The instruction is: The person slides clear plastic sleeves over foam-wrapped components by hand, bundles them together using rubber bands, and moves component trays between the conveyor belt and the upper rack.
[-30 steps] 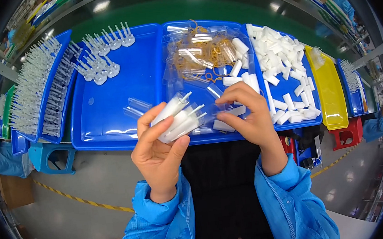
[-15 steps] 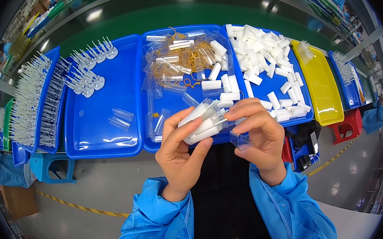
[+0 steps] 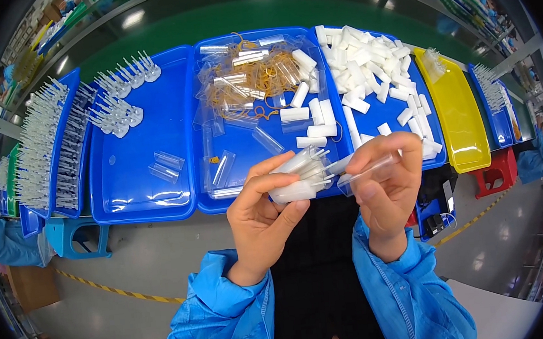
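Note:
My left hand (image 3: 256, 219) is closed around a bundle of white foam tubes (image 3: 296, 190), its fingers on top and the thumb below. Thin pale stems (image 3: 324, 169) stick out of the bundle on the right. In my right hand (image 3: 387, 201), a clear plastic sleeve (image 3: 375, 171) is pinched between thumb and fingers, close to the stem tips. A pale translucent piece (image 3: 341, 165) sits at the stems beside my right fingertips; whether the hand touches it I cannot tell.
Behind my hands, a blue tray (image 3: 204, 175) holds clear sleeves, rubber bands (image 3: 269, 73) and white tubes. Another blue tray (image 3: 433, 113) has a pile of white tubes (image 3: 365, 64). Stemmed clear pieces (image 3: 118, 118) lie in the left tray (image 3: 108, 184). A yellow tray (image 3: 464, 120) stands right.
My right hand has moved right and turned, bringing the clear sleeve up level with the stems. The left hand with its bundle has shifted slightly right.

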